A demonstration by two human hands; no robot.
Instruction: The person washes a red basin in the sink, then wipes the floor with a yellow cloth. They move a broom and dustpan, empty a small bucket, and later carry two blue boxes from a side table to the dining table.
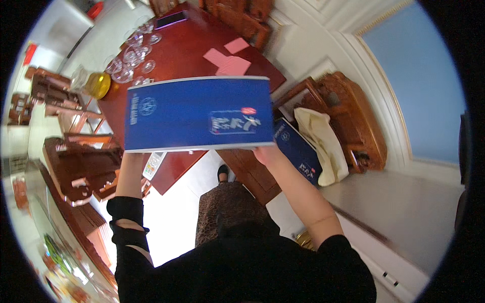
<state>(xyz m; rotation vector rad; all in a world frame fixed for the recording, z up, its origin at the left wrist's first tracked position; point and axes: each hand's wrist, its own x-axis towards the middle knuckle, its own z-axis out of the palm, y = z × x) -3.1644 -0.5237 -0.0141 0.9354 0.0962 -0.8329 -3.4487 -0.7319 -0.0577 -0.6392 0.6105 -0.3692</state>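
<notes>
A long blue carton with white edges [182,110] is held up in front of me, over the near edge of the table. Its upper face bears a round emblem and writing. My right hand [266,154] grips its near right corner, with the fingers hidden beneath. At the near left corner the carton covers my left hand; only the wrist and forearm [130,174] show. A second blue carton [299,151] rests on the wooden chair to the right, against a cream cloth [322,146].
The red-brown wooden table [182,49] carries several stemmed glasses [132,55], a glass jug of yellow liquid [98,84], pink papers [233,65] and a dark phone-like device [170,20]. A carved chair [348,110] stands by the wall; other chairs [79,163] stand left.
</notes>
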